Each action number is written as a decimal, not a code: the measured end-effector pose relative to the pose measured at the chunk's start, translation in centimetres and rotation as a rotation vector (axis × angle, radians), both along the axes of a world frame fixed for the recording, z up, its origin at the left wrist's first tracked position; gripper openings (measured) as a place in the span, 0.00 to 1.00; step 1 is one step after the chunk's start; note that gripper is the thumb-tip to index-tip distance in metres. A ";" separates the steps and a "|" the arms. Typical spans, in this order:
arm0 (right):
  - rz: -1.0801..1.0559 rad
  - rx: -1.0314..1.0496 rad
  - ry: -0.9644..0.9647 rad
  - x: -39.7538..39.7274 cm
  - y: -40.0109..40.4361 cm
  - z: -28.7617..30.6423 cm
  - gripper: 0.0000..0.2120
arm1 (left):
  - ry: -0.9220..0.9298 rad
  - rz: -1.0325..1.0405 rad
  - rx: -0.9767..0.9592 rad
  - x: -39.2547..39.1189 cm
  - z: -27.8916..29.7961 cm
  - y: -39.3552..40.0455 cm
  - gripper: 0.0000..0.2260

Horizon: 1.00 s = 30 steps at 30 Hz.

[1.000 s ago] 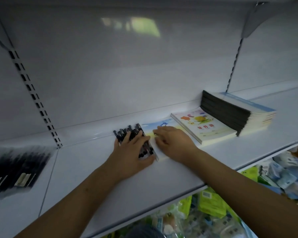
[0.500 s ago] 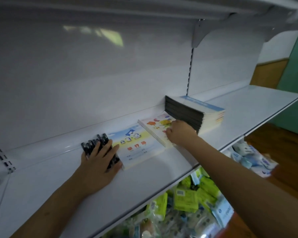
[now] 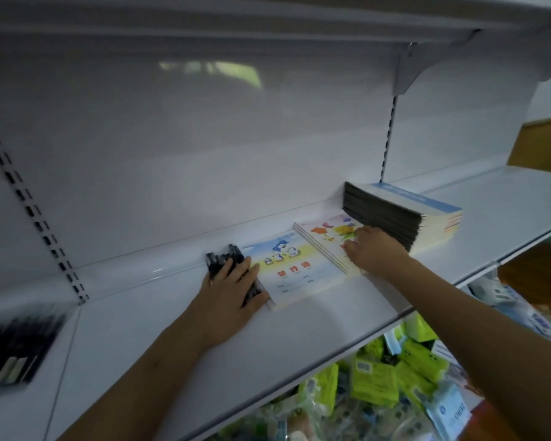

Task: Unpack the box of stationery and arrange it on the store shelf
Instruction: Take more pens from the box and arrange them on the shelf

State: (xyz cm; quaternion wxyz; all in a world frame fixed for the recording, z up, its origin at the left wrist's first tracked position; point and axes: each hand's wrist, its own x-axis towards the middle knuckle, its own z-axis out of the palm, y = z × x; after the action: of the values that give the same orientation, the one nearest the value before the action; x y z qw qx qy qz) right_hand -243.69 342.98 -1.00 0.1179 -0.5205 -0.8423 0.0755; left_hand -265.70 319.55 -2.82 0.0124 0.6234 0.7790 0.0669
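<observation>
- The black pens [image 3: 233,265] lie in a tight bundle at the back of the white store shelf [image 3: 299,332], touching the left edge of a thin pile of penguin-cover notebooks [image 3: 291,272].
- The person's left hand [image 3: 228,297] rests flat on the pens, fingers straight and spread, pressing them down and not curled round them.
- Just right of the penguin pile sits a second thin pile of flower-cover notebooks [image 3: 328,238], its edge lying over the first pile's right side.
- The right hand [image 3: 371,249] lies on that flower pile, fingers bent a little with the tips down on the cover; I can't make out a real pinch, so it looks like a press or a nudge.
- Beyond it stands a thick stack of dark-spined books [image 3: 404,214], close against the flower pile and near the back panel.
- Far left on the same shelf there is a dark, blurred packet [image 3: 16,342]; I can't tell what it holds.
- The lower shelf carries green packets [image 3: 376,377] and other wrapped goods.
- Judging by the row, a good share of the stationery is already out and laid side by side; the present step seems to be squaring the piles up.
- The box itself is not in view, so how much is left to unpack I can't say; the shelf to the right of the stack has room for more.
</observation>
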 end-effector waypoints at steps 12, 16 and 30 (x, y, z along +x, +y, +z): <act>0.686 0.166 0.150 -5.2 -10.3 1.6 0.26 | -0.062 0.059 0.149 -1.5 0.1 -1.3 0.44; 0.697 0.094 -0.018 -7.0 -11.1 -0.7 0.35 | -0.088 0.037 0.091 -3.0 0.6 -3.0 0.44; 0.596 0.214 0.106 -6.9 -11.7 -1.0 0.29 | -0.278 0.089 0.161 -2.1 1.0 -5.1 0.36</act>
State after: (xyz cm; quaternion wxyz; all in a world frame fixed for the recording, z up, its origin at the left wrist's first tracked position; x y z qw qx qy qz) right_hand -250.59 331.30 -1.96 0.1887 -0.2309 -0.9535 0.0446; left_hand -267.78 314.43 -1.84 0.0670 0.5719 0.7888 0.2150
